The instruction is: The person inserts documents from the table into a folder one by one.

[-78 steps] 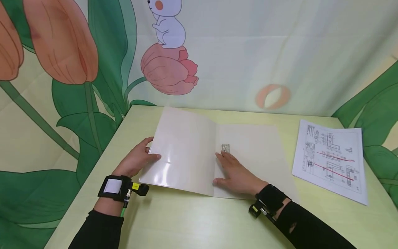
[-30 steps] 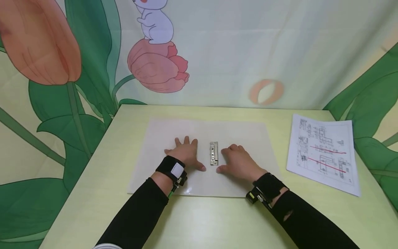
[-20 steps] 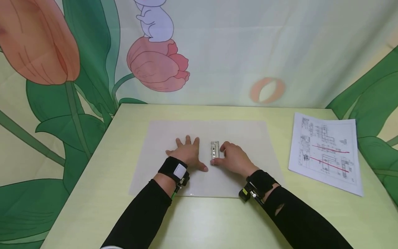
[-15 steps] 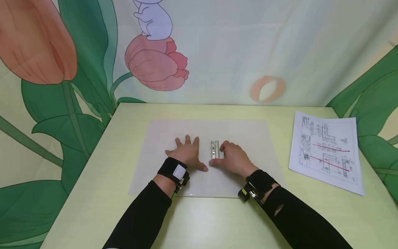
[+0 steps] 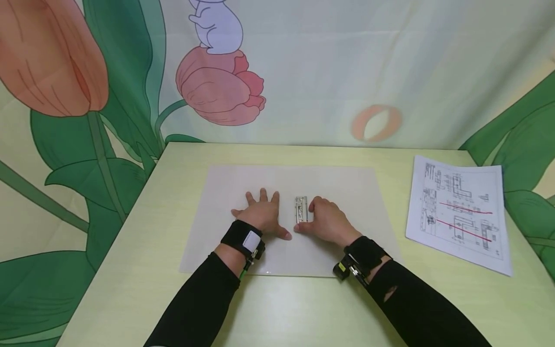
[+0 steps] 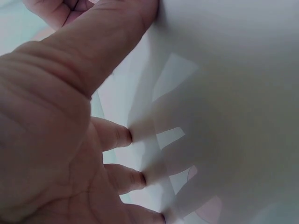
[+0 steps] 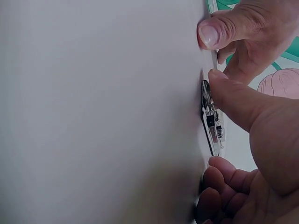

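My right hand [image 5: 328, 222] has closed in on the metal clip [image 5: 301, 209] since a second ago, thumb and curled fingers now pinching it from its 3 o'clock side, so I judge the clamp is about to be worked. My left hand [image 5: 261, 216] stays flat, fingers spread, pressing the open folder [image 5: 347, 190] at the clip's 9 o'clock. The printed sheet [image 5: 460, 212] lies well apart at 3 o'clock.

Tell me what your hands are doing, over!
Left hand flat on open white plastic folder. Right hand fingers on small metal clip. Nothing blocking.
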A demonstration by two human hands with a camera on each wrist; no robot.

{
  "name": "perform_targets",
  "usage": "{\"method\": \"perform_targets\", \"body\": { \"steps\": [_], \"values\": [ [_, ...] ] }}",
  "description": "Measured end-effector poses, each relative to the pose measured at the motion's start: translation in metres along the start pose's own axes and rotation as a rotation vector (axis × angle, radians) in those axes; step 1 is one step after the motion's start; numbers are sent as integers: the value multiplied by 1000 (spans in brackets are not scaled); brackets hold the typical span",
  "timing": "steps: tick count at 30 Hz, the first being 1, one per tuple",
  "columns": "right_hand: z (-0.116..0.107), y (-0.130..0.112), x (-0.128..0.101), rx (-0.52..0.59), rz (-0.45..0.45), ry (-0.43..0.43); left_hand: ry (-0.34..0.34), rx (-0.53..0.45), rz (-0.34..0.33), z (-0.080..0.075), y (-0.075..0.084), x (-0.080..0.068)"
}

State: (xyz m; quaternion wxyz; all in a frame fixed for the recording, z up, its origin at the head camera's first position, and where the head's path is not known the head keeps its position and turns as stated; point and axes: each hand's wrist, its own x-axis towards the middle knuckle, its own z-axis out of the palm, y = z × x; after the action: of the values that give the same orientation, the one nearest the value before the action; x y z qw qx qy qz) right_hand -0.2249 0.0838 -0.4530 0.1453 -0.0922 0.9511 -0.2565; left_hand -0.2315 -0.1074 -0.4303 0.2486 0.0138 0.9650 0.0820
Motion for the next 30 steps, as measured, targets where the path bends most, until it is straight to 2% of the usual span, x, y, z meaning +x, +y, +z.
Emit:
{"method": "perform_targets", "body": {
  "steps": [3,8,15,21,27,30],
  "values": [
    [0,1,0,1,-2,-4,-8,-3,2,-3,2,-5],
    [-1,1,0,5,-15,-10,-7,4,2,-2,1,-3],
    [-4,3,0,34,-28,-26,-9,15,-13,9,-3,18],
    [-5,2,0,40,-18,-36,-12,4,-5,-1,0,-1],
    [-11,0,1,57,-22,-62,-11,13,-10,-5,2,-9],
    [-14,1,3,65,-4,-48,-12,16,-5,-5,2,-8]
  ]
}}
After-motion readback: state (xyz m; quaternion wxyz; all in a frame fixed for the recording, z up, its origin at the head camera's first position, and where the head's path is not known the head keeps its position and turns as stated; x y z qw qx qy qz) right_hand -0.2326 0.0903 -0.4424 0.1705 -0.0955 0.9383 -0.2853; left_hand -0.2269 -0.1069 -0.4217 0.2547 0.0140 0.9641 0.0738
